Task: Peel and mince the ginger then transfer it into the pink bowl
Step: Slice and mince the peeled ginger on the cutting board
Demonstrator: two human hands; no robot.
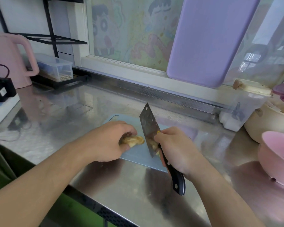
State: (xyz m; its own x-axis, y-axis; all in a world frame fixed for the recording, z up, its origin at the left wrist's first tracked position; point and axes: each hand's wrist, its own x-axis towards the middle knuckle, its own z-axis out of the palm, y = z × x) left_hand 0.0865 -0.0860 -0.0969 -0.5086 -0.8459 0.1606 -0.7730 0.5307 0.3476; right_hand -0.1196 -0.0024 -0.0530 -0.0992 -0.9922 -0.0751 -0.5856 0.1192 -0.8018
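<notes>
On the pale blue cutting board [138,155], the right hand [175,148] grips a steel cleaver [148,128] beside the knobbly tan ginger [133,140] pinched by the left hand [111,141]. A slipping blade could nick the left fingertips [131,145]. The pink plastic bowl [276,154] waits well apart.

A pink kettle [8,59] stands at the upper left of the frame, beside a clear plastic box [56,68]. A purple board [208,40] leans on the window at the upper right. Below it, at the right edge, a cream pot [261,123] stands on the steel tabletop [125,182].
</notes>
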